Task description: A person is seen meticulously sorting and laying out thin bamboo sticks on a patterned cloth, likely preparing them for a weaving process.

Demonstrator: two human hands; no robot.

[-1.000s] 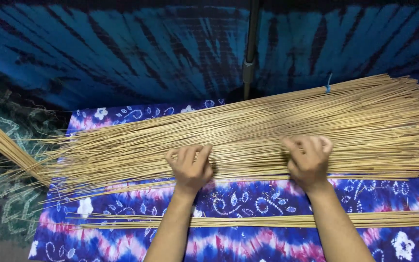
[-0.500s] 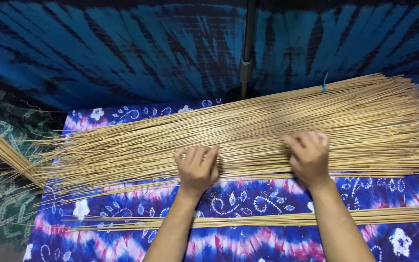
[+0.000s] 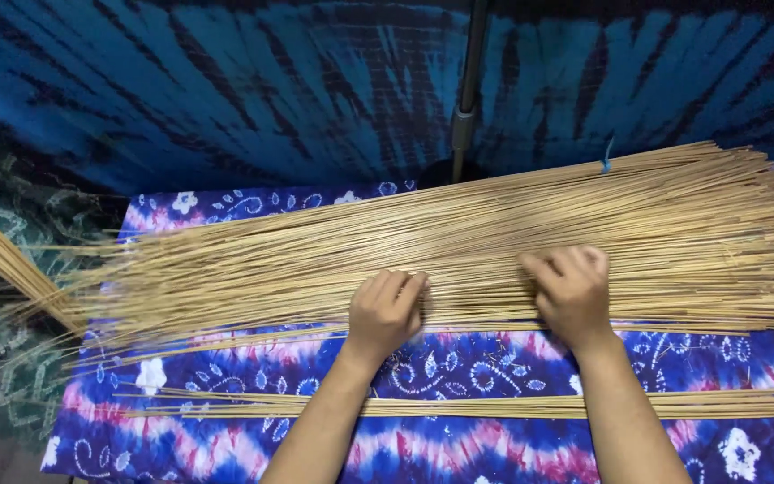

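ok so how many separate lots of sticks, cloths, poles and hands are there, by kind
stick lots: 3 (big pile, thin row, bundle at left edge)
patterned cloths: 3 (floral, blue, green)
pole: 1
hands: 2 (left hand, right hand)
total: 9

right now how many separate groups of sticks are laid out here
3: the big pile under the left hand and right hand, a thin row nearer the person, and a bundle at the left edge, partly cut off.

Blue tie-dye backdrop [image 3: 226,99], metal pole [image 3: 468,90]
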